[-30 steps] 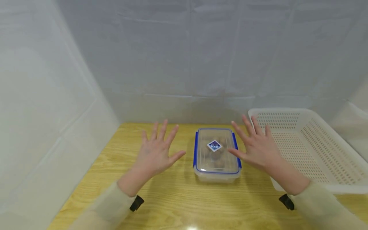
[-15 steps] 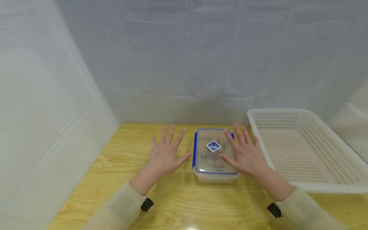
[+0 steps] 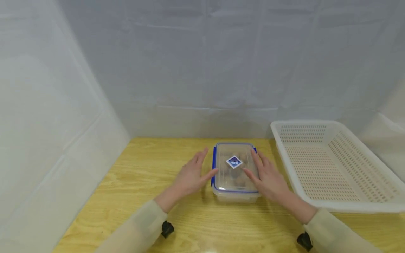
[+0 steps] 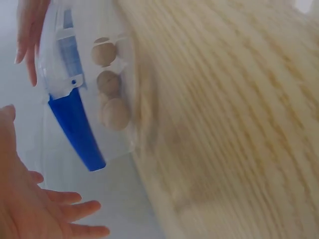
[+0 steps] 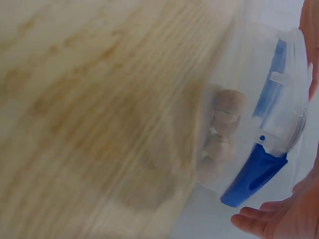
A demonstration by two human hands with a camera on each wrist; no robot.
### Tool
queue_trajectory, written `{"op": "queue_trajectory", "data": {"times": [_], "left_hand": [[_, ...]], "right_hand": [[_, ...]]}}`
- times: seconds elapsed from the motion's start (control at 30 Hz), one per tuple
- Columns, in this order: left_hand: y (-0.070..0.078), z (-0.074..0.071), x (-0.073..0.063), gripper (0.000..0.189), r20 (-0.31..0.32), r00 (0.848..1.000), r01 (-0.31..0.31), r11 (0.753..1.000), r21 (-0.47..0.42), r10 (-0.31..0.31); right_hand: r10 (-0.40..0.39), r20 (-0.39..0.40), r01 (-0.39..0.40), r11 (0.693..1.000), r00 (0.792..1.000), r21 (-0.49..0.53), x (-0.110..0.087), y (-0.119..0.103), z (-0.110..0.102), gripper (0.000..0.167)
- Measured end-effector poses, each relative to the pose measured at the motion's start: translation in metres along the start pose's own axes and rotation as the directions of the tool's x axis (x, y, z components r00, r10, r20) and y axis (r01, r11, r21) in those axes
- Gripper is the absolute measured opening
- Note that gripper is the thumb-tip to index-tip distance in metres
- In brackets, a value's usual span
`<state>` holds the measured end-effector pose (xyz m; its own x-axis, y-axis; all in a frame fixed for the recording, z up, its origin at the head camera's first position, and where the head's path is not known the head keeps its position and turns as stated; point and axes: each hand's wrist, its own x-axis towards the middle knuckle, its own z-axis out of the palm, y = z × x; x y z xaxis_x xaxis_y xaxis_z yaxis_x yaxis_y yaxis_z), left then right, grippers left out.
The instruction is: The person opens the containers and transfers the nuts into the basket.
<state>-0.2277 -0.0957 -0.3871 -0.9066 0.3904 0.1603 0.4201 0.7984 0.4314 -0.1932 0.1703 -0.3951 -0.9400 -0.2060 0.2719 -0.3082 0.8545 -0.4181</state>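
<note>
A clear lidded food container (image 3: 235, 177) with blue side clips sits on the wooden table, a diamond-shaped sticker (image 3: 234, 162) on its lid. Through its wall, in the left wrist view, several round brownish balls (image 4: 115, 114) show; their kind cannot be told. My left hand (image 3: 190, 177) is just left of the container, fingers extended and thumb towards the clip (image 4: 77, 127). On the other side my right hand (image 3: 269, 175) reaches over the right edge, thumb spread above the lid. Whether its fingers touch the container cannot be told. Neither hand grips anything.
A white perforated plastic basket (image 3: 322, 172) stands to the right of the container, close to the right forearm. Bare wood of the table (image 3: 126, 179) shows at the left. Pale sheeting (image 3: 202, 70) hangs behind and along the left side.
Both hands have moved inward and down towards the container's sides, the left going right, the right going left. Their spread fingers have drawn closer together. The container stays on the table.
</note>
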Motion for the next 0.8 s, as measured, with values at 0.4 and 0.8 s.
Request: {"op": "queue_trajectory", "data": {"times": [0.4,0.8], "left_hand": [[0.002,0.022,0.005,0.073,0.114,0.993,0.029,0.933,-0.359,0.013],[0.008,0.032,0.005,0.073,0.176,0.983,0.016,0.946,-0.325,0.043]], "right_hand": [[0.134,-0.008,-0.125,0.941,0.991,0.314,-0.007,0.006,0.011,0.065],[0.231,0.009,-0.214,0.888,0.973,0.408,-0.006,0.018,0.018,0.055]]}}
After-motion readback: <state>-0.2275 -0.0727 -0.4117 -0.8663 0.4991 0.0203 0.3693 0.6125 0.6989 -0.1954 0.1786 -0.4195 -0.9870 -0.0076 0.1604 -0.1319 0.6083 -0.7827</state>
